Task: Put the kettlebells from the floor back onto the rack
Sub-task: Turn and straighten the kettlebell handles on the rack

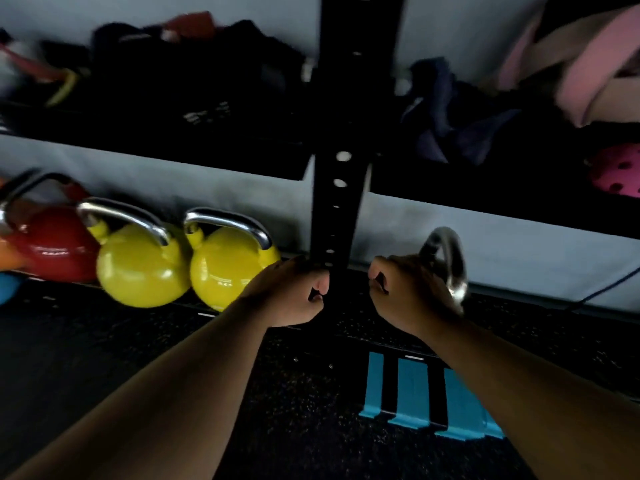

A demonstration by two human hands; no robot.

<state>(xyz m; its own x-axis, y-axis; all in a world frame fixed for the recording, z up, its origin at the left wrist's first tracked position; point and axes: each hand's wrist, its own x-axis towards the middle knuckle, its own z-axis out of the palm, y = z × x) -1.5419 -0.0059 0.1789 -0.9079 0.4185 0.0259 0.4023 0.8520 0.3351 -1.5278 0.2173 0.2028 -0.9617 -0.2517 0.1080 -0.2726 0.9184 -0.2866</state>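
Steel handle [450, 268] in my right hand [405, 296], fingers curled tight round it; the kettlebell's body is hidden, so I can't tell if it has landed. My left hand [294, 296] is fisted by the rack post [341, 202], likely for balance. Two yellow kettlebells [180, 265] already sit on the low shelf

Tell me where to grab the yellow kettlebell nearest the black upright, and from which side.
Grip the yellow kettlebell by the flat top bar of its chrome handle, coming down from above. The handle arches upright over the round, smooth body, which offers no hold, and a second yellow kettlebell crowds its left side.
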